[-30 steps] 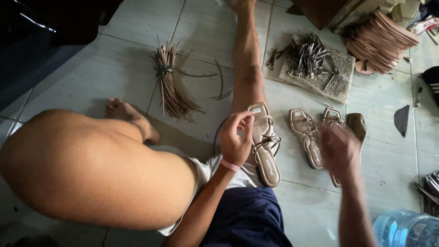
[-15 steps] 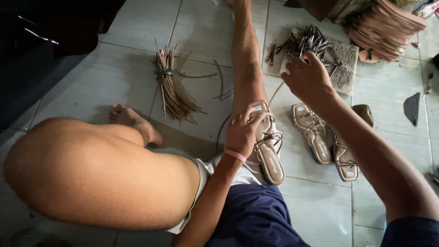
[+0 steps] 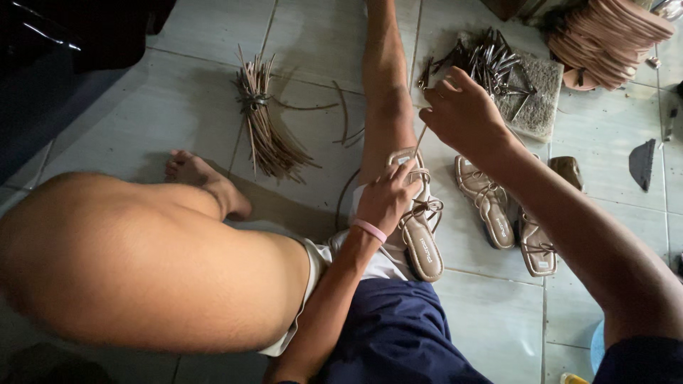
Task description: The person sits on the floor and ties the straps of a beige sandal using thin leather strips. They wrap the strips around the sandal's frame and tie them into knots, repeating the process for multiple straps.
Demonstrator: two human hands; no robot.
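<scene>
View: head camera, looking down at a person seated on a tiled floor (image 3: 178,107), one leg bent across the left of the frame, the other stretched toward 12 o'clock.
Left hand: the left hand (image 3: 388,199) sits near frame centre with a pink band at the wrist; its fingers are closed onto the toe end of a sandal, pressing it against the outstretched leg.
Sandal in hand: the tan strappy sandal (image 3: 421,235) lies lengthwise, heel toward 6 o'clock, toe under the left hand's fingers, its knotted straps showing just at 3 o'clock of that hand.
Right hand: the right hand (image 3: 466,117) is raised at 1 o'clock of the left hand; thumb and forefinger are pinched together on a thin strap.
Strap: the thin strap (image 3: 421,139) runs taut from the pinch down toward 7 o'clock to the sandal's toe.
Other sandals: two more sandals (image 3: 491,203) lie on the floor at 3 o'clock of the held one, side by side, partly under the right forearm.
Bundle: a tied bundle of tan strips (image 3: 260,121) fans out on the floor at 10 o'clock of the left hand, with loose strips beside it.
Mat: a rough grey mat (image 3: 537,89) at 1 o'clock carries a heap of dark metal pieces; what they are I cannot tell.
Soles: a stack of tan soles (image 3: 608,39) sits in the top right corner.
</scene>
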